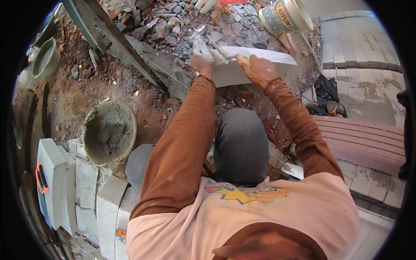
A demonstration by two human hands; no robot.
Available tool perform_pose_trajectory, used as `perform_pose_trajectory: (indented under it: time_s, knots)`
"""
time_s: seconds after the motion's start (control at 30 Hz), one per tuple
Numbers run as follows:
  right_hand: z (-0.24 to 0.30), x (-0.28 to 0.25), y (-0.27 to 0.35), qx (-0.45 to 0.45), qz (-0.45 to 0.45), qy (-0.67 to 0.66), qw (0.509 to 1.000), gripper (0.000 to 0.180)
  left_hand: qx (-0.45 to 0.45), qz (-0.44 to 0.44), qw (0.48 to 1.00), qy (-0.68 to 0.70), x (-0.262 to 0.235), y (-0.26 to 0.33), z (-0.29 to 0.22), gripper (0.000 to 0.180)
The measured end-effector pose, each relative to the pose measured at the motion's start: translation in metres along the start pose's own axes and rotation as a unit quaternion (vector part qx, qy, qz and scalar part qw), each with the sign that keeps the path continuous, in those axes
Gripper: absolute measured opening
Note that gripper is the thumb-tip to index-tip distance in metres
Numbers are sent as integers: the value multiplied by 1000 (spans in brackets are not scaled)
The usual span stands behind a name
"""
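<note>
A pale lightweight block [242,69] lies in front of me, with its long side running left to right. My right hand [261,71] is closed around the handle of a trowel [222,53], above the block's upper face. Its metal shank points left toward a whitish-grey lump of mortar [202,48]. At the block's left end is my left hand [202,65], fingers curled in beside the mortar. What those fingers grip is hidden.
A bucket of grey mortar [109,134] stands left of my knees. Pale blocks [53,182] and an orange-handled saw [42,178] are at lower left. A timber post [125,52] slants at upper left. Rubble [173,26], a paint bucket [286,17] and pinkish panels [359,138] lie around.
</note>
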State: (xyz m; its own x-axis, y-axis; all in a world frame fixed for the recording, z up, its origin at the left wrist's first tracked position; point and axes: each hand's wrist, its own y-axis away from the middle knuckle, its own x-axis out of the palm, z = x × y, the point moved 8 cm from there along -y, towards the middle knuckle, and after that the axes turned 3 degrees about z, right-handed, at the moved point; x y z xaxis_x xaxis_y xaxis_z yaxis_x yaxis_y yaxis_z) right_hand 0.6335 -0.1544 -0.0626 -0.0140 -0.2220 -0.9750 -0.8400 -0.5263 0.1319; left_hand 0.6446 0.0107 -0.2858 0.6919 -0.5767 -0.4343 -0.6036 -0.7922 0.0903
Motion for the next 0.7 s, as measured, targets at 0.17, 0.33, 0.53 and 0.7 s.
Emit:
perform_pose_trajectory:
  time_s: [0.17,0.33,0.53,0.7]
  knots:
    - [5,18,6,-14,141,17,990,55,-33,1,999,19,-2,-1,-3,21]
    - [5,-18,7,-12,-43,-52,998,52,-72,16,997,13,-4,2,-2,22]
    - [2,5,5,5,61,24,998,52,-52,6,997,60,2,-1,2,29]
    - [-16,23,-1,54,81,-64,993,60,-98,16,995,12,17,-8,18,22]
